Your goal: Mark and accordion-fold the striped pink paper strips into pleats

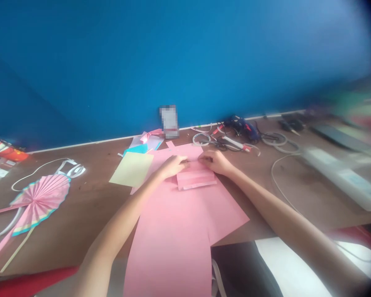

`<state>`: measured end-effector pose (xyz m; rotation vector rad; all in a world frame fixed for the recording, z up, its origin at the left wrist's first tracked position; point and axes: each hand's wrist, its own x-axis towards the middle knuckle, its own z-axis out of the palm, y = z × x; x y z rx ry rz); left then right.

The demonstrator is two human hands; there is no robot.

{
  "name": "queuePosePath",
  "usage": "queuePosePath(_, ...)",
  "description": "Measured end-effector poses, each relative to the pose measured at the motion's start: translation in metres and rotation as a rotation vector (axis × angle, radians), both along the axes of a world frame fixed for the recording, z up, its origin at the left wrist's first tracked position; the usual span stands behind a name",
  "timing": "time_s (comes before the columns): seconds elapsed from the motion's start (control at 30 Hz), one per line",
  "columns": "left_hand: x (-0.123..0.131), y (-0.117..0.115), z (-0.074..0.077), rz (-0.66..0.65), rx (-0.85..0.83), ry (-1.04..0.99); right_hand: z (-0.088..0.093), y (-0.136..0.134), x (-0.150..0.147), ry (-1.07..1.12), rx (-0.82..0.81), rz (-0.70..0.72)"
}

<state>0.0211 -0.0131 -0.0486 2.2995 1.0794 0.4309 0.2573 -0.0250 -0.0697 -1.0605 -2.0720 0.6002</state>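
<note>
A small creased piece of pink paper [196, 177] lies over larger pink sheets [173, 231] at the middle of the table. My left hand [175, 165] pinches its far left part, fingers closed. At its far right part, my right hand [215, 161] has its fingers curled together on the same piece. The folds between the hands are partly covered by the fingers. One large pink sheet hangs over the table's front edge. A pale yellow sheet [132, 169] lies left of my left hand.
A pleated pink paper fan [43, 200] lies on the left of the brown table [95, 206]. A phone-like object [170, 121] leans against the blue wall. Cables, a glue gun [245, 128] and a white power strip [343, 177] are on the right.
</note>
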Motion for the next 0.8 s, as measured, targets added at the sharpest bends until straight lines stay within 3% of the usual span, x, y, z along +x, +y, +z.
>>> queuePosePath(0.1,0.004,-0.001,-0.007,0.003,0.132,-0.016,-0.002,0.001,0.001,-0.063,0.12,-0.018)
queuePosePath(0.23,0.007,0.002,-0.016,0.044,0.34,0.014,-0.001,0.001,-0.002,-0.18,0.249,0.058)
queuePosePath(0.37,0.004,0.003,-0.017,-0.026,0.418,0.097,0.0,-0.001,-0.004,-0.272,0.306,0.087)
queuePosePath(0.53,-0.001,0.001,-0.013,-0.076,0.461,0.175,-0.004,0.001,0.001,-0.167,0.246,0.031)
queuePosePath(0.8,-0.002,0.0,-0.009,-0.009,0.365,0.057,-0.011,0.007,0.006,0.046,0.123,-0.035)
